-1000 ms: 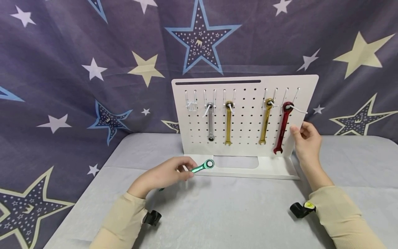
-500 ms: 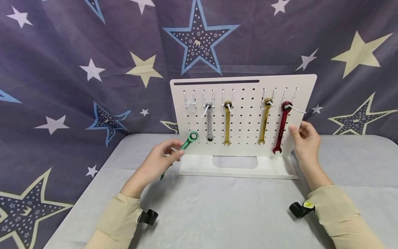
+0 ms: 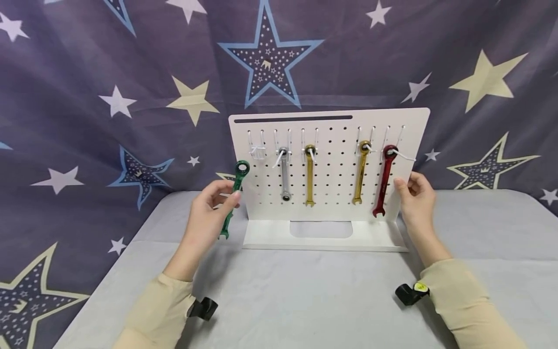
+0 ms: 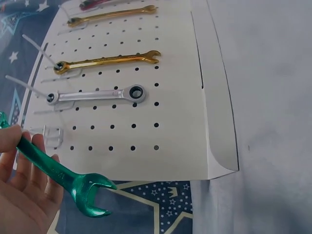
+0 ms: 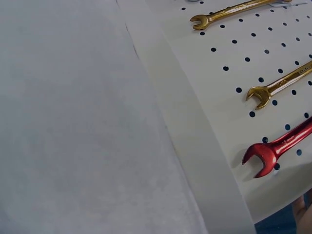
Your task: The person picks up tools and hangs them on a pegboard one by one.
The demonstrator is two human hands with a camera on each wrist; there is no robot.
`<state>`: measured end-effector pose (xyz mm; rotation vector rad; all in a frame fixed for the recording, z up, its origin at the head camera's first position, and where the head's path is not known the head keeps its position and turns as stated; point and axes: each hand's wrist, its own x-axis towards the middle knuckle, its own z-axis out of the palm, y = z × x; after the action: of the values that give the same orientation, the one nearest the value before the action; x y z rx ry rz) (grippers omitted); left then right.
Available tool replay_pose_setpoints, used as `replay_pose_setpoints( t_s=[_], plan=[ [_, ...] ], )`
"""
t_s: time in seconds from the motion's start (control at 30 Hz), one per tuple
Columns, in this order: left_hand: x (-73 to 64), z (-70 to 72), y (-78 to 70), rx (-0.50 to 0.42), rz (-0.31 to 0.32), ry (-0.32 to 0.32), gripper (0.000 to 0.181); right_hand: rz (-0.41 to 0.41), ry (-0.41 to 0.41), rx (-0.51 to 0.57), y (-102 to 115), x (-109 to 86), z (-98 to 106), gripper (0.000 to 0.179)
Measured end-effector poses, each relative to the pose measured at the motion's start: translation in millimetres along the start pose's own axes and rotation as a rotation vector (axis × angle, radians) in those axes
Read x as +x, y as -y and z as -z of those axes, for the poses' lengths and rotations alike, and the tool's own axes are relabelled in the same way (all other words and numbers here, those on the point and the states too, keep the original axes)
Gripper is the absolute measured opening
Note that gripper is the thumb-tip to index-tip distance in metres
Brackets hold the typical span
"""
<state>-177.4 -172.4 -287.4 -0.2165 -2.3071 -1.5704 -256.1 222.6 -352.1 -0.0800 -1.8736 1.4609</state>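
Note:
My left hand [image 3: 205, 213] pinches a green ratcheting combination wrench [image 3: 237, 182] between thumb and fingers, just off the pegboard's left edge. Its ring end points up and its open-end jaw [image 4: 90, 195] hangs below the hand. To the right of the ring is the leftmost white hook [image 3: 258, 153], with no wrench on it. My right hand [image 3: 419, 203] grips the right edge of the white pegboard [image 3: 270, 211], thumb in front. Beside that thumb hangs a red wrench [image 3: 384, 184]. In the right wrist view only a bit of the hand shows at the lower right.
A silver wrench [image 3: 285, 175] and two gold wrenches, one left [image 3: 310, 180] and one right [image 3: 360, 175], hang from hooks that jut forward. The board's base lip [image 3: 322, 246] stands on a grey cloth-covered table [image 3: 322, 295]. Behind hangs a star-patterned curtain [image 3: 331, 72].
My left hand has lifted the green wrench up and to the left, and turned it from nearly level to nearly upright. The right hand keeps its grip on the board.

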Motion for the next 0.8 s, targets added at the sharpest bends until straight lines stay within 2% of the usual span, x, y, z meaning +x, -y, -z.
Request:
replay_pose_setpoints(
  t_s=[0.37,0.53,0.8],
  plan=[
    [19.6,-8.9,-4.1,-0.036,-0.012,-0.024,0.025,0.001,0.001,0.009,0.6,-0.7,-1.5,0.026],
    [23.3,-12.7,-5.3,-0.048,-0.014,-0.030,0.025,-0.005,0.000,0.031,1.6,-1.6,-2.7,0.026],
    [27.6,-17.3,-3.3,-0.050,0.018,-0.028,0.025,-0.017,0.001,0.027,0.1,-0.6,-1.2,0.025]
  ],
)
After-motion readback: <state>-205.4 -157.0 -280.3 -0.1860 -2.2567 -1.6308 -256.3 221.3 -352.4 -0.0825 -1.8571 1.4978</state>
